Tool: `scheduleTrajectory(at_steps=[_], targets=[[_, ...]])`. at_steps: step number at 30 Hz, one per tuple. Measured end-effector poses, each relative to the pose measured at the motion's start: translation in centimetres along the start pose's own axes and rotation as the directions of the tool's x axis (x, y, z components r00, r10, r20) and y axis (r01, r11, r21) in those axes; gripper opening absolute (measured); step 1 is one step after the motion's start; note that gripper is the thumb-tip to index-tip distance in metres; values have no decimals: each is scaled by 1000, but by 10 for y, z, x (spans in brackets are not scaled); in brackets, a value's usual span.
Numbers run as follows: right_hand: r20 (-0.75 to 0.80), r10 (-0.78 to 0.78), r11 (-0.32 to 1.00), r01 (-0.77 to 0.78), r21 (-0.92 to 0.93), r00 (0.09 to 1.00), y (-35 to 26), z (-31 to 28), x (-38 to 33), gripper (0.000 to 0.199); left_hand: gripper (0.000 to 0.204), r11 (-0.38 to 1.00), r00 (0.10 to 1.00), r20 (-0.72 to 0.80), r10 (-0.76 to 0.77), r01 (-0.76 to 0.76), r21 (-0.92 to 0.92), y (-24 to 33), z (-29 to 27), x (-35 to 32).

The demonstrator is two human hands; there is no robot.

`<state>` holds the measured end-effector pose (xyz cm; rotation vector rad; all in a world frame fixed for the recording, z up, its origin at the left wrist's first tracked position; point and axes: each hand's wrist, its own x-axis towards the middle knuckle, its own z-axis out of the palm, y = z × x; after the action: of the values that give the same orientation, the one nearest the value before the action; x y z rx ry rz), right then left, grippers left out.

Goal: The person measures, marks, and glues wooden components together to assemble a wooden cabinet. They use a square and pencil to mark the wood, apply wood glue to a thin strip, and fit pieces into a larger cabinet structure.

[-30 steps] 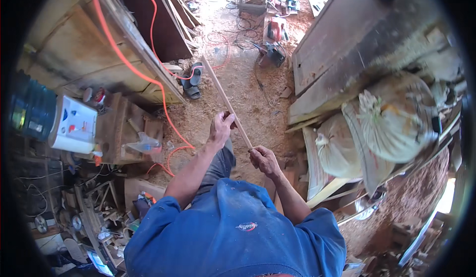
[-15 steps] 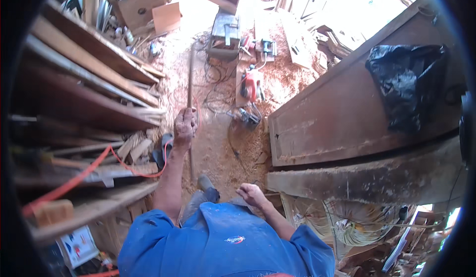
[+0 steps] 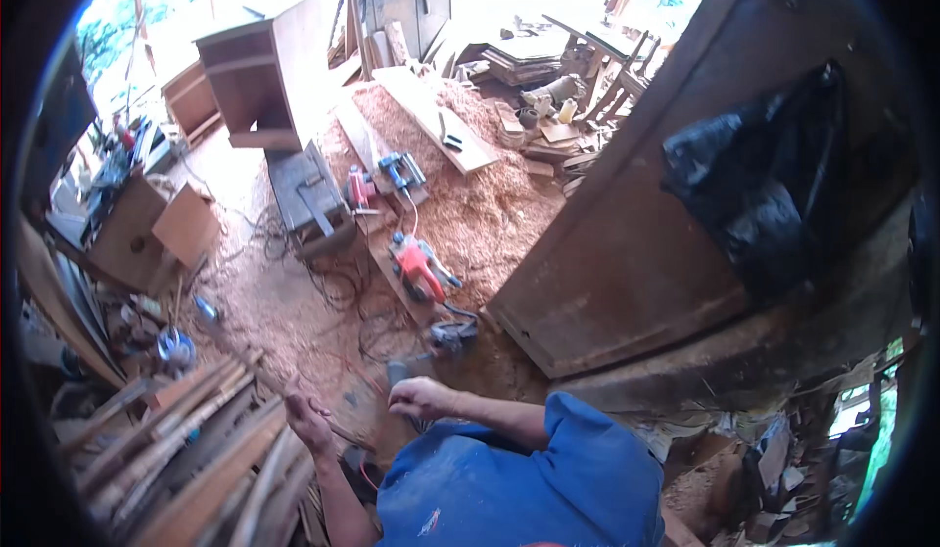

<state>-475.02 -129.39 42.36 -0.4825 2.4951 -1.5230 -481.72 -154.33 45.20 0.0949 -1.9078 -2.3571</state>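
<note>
My left hand [image 3: 310, 420] is closed around a long thin wooden strip [image 3: 343, 433], close by the stacked boards on the left. The strip slants from the upper left, past my fist, toward my body; its far end is blurred. My right hand [image 3: 421, 397] hangs in front of my shirt with curled fingers, and nothing shows in them. Beyond it a corded power tool [image 3: 453, 335] lies on the floor, and a red power tool [image 3: 419, 266] rests on a plank.
Stacked boards [image 3: 211, 459] crowd the left. A wooden cabinet [image 3: 257, 82] stands behind a dark metal box [image 3: 305, 194]. Loose cords [image 3: 338, 287] cross the floor beside heaped shavings [image 3: 490, 219]. On the right, a large wooden panel [image 3: 597, 263] carries a black plastic bag [image 3: 754, 170].
My view has turned left and lifted, bringing the cabinet and shavings heap into sight. The strip in my left hand now slants leftward instead of pointing straight ahead. My hands are closer together.
</note>
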Motion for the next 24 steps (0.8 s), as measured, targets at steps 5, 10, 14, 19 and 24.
scheduleTrajectory(at_steps=[5, 10, 14, 19, 24], targets=[[38, -67, 998, 67, 1, 997, -51, -8, 137, 55, 62, 998, 989, -146, -1, -9, -69, 84, 45, 112], [184, -63, 997, 69, -27, 981, -70, -57, 261, 40, 75, 1000, 993, -120, 12, -14, -23, 129, 56, 215], [189, -7, 994, 28, -106, 982, -73, -84, 334, 39, 76, 997, 983, -170, -72, 65, -47, 140, 43, 294], [8, -22, 992, 23, -124, 1000, -47, -87, 416, 43, 63, 989, 978, -151, -145, 143, -21, 107, 11, 408], [-213, 2, 1000, 0, 8, 977, -15, -72, 541, 35, 53, 941, 998, -11, -55, 55, 333, 77, -43, 564]])
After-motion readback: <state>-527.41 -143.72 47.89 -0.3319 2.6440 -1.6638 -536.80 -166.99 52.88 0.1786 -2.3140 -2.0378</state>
